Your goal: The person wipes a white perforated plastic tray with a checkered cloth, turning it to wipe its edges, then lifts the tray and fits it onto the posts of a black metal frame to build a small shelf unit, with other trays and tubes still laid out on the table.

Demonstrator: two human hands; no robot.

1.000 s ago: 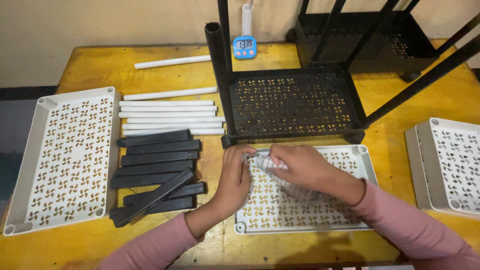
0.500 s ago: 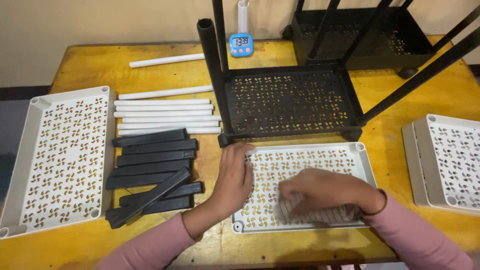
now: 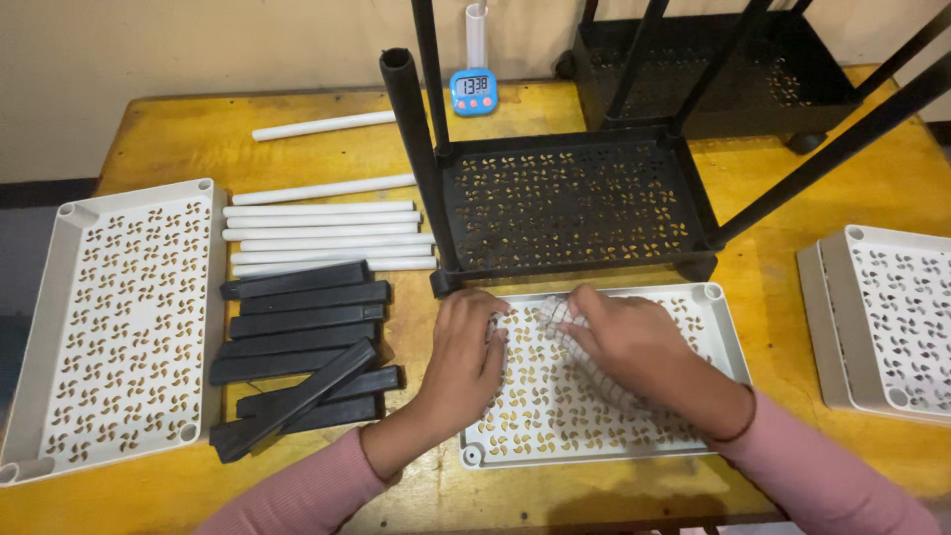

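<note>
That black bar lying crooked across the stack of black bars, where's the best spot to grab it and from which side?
Take the slanted black bar near its middle, from above, fingers across its narrow width. It lies diagonally on top of the other black bars, so its long edges sit raised and clear. The left hand is nearest, resting on the white perforated tray; probably reach from there.

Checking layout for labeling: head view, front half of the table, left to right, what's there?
White perforated tray → black bars → left hand → right hand, holding a cloth on the middle white tray → stacked white trays.
</note>
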